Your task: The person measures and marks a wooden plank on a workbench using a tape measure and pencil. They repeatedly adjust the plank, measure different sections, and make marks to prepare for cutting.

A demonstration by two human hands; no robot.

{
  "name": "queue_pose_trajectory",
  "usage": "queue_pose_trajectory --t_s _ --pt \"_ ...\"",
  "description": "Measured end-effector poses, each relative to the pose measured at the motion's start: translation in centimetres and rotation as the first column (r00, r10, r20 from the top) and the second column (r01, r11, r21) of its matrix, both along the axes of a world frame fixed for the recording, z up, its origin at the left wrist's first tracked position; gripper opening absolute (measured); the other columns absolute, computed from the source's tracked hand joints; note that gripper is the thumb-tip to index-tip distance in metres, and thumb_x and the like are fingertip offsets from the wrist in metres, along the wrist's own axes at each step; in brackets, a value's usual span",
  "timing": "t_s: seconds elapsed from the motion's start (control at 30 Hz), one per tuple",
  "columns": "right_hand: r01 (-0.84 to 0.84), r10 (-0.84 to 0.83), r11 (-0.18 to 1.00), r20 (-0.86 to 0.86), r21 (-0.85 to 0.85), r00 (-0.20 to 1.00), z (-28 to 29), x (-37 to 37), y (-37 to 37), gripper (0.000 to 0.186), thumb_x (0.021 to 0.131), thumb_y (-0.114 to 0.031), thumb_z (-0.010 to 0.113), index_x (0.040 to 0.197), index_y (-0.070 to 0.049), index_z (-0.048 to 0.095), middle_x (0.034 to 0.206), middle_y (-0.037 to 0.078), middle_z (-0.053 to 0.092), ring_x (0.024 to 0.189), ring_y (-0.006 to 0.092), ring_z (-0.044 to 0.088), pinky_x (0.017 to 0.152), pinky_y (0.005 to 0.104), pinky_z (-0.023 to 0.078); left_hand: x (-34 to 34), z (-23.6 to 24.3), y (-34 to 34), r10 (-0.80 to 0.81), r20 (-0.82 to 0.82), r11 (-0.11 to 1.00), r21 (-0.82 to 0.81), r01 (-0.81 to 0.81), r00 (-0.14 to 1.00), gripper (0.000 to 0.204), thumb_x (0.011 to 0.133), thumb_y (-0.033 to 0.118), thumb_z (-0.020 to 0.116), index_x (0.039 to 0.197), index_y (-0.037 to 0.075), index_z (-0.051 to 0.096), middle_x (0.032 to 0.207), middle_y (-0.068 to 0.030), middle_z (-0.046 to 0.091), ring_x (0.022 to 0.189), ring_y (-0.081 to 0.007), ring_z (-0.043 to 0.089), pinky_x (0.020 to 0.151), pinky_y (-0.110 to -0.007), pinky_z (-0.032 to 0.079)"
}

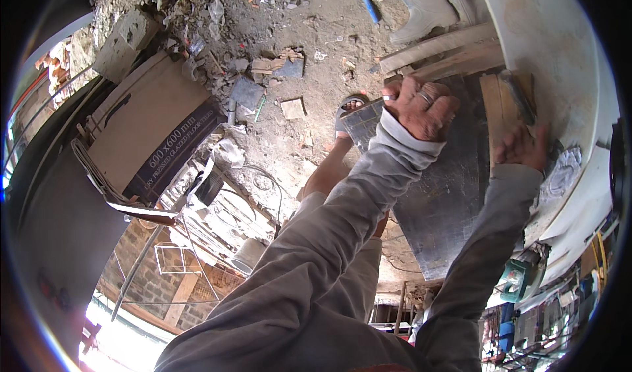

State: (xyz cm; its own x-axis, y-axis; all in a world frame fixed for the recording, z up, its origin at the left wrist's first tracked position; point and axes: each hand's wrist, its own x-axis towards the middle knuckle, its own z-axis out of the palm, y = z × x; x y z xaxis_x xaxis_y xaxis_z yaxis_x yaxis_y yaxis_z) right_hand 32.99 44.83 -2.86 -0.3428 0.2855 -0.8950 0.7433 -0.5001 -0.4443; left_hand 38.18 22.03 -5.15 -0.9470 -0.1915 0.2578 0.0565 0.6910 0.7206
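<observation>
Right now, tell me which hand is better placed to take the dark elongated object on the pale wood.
The right hand, I judge: it looks loosely open, close to the dark elongated object on the pale wood. The left hand is farther off, curled into a fist over the dark board.

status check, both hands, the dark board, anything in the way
Left hand curled shut over dark board, grip hidden. Right hand open by tan wood. Dark long object on the wood, just past right hand.

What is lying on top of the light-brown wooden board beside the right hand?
A dark, elongated object lies on the light-brown wooden board. The wood directly beneath is covered.
</observation>
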Motion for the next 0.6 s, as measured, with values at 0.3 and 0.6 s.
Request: queue_pose_trajectory --t_s 0.3,0.6 --pt "0.139 -0.139 0.987 -0.007 0.085 0.990 2.1 -1.6 -1.1 0.045 0.077 -0.044 0.073 0.095 -0.004 0.061 0.081 0.003 0.060 0.068 0.0154 0.060 0.057 0.0297 0.051 0.0 -1.2 0.4 0.010 0.025 0.998 0.059 -0.011 1.000 0.028 0.063 0.006 0.076 0.086 0.018 0.065 0.088 0.0030 0.065 0.084 -0.0205 0.057 0.080 -0.039 0.037" --pt "0.079 -0.323 0.822 -0.348 -0.564 0.880 3.2 6.4 2.8 0.007 0.094 -0.008 0.052 0.099 -0.002 0.052 0.077 0.002 0.053 0.052 0.0098 0.047 0.043 0.0231 0.039 0.1 -1.4 0.6 0.012 0.004 1.000 -0.010 -0.012 1.000 0.021 0.072 0.013 0.076 0.087 0.021 0.064 0.088 0.0059 0.065 0.085 -0.0206 0.056 0.084 -0.043 0.033"
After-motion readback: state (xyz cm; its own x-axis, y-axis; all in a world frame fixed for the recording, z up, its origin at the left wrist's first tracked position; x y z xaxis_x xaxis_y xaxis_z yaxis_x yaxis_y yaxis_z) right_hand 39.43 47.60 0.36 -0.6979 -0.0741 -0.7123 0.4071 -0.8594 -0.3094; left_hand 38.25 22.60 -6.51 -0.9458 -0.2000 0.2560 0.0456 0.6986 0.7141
